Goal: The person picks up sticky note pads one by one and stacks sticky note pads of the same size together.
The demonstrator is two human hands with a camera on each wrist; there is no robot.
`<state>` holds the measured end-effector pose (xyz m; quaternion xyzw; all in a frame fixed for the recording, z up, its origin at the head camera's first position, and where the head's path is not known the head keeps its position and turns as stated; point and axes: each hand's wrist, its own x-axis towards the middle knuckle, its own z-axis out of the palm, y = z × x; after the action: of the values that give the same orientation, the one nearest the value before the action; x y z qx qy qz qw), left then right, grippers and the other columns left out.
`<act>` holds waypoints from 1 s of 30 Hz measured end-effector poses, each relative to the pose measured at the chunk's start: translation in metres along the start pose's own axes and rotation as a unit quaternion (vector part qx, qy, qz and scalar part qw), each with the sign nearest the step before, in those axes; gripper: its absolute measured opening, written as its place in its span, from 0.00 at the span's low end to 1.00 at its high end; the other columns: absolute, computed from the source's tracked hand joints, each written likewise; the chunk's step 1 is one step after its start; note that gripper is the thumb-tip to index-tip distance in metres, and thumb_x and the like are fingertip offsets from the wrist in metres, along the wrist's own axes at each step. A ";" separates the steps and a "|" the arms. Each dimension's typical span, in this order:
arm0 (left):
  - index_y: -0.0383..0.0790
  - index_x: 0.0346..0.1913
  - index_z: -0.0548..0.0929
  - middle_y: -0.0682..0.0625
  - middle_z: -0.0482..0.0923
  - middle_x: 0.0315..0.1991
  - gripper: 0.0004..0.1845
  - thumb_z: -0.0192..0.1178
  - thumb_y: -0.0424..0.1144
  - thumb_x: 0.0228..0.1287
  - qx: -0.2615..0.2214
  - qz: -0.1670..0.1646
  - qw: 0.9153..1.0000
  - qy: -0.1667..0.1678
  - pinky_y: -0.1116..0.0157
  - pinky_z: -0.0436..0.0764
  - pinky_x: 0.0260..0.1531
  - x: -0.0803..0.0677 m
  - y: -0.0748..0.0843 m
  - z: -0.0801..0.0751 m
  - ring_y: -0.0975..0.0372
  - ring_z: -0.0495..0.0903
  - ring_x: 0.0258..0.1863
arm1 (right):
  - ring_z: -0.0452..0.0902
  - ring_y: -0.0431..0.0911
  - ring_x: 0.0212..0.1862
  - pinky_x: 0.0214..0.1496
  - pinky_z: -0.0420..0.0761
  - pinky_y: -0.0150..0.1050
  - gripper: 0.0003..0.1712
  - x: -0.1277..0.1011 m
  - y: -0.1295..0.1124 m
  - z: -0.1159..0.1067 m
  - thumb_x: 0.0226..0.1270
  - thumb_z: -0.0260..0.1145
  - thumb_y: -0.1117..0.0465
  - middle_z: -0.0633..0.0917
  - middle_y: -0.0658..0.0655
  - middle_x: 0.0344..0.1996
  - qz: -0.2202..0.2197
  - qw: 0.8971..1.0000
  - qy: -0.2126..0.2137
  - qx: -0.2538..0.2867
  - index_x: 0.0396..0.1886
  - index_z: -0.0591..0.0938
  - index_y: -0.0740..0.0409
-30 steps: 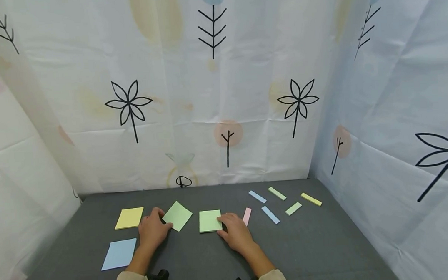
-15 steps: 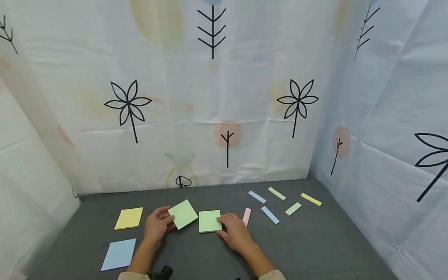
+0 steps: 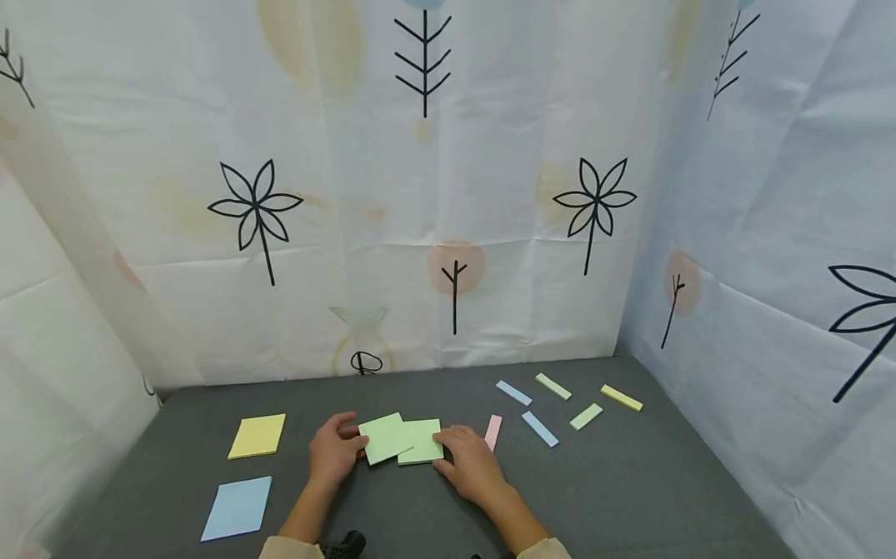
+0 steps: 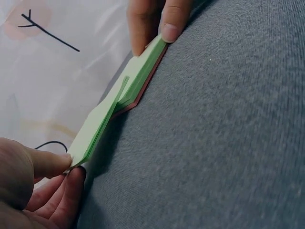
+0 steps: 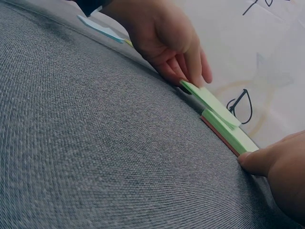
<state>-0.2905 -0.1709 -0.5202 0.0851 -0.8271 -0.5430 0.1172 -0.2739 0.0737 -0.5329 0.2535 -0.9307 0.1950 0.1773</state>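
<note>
Hands are meeting over two green sticky-note pads on a grey felt surface [image 3: 592, 490]. The left hand [image 3: 334, 449] is pinching the near edge of the lifted green pad [image 3: 383, 437] between thumb and fingertips, tilting it so its far edge is overlapping the flat green pad [image 3: 423, 441]. The right hand [image 3: 470, 469] is pressing fingertips against that flat pad's right edge, steadying it. Both pads are looking light and thin, a little bendy, likely to slide on the felt and to fan apart if gripped loosely; pinching one edge across the whole thickness seems the safest hold. A yellow pad [image 3: 257, 435] and a blue pad [image 3: 237, 507] are lying well apart to the left.
</note>
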 end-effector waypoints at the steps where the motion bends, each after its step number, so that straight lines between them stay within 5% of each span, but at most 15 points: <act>1: 0.30 0.59 0.76 0.34 0.82 0.44 0.26 0.67 0.26 0.55 0.025 0.010 1.000 0.007 0.57 0.82 0.31 -0.001 0.001 0.002 0.53 0.84 0.31 | 0.75 0.51 0.57 0.58 0.73 0.47 0.23 0.000 0.000 0.000 0.60 0.72 0.56 0.83 0.54 0.51 -0.002 1.000 0.002 -0.001 0.54 0.82 0.57; 8: 0.31 0.60 0.76 0.36 0.83 0.46 0.27 0.68 0.28 0.54 0.095 0.040 0.995 0.013 0.45 0.74 0.47 -0.006 0.010 0.016 0.41 0.77 0.49 | 0.75 0.51 0.57 0.59 0.72 0.47 0.23 0.000 0.000 0.000 0.60 0.72 0.55 0.83 0.54 0.51 0.001 1.000 -0.003 0.004 0.54 0.82 0.57; 30: 0.32 0.59 0.77 0.36 0.83 0.47 0.32 0.69 0.24 0.46 0.063 0.072 0.995 -0.009 0.58 0.80 0.31 -0.020 0.018 0.042 0.55 0.84 0.34 | 0.74 0.53 0.58 0.58 0.73 0.49 0.30 0.002 -0.001 -0.003 0.58 0.74 0.54 0.81 0.57 0.53 0.053 0.998 -0.023 0.037 0.59 0.79 0.57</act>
<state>-0.2840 -0.1219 -0.5213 0.0273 -0.8649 -0.4803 0.1430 -0.2743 0.0729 -0.5292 0.2151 -0.9387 0.2327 0.1354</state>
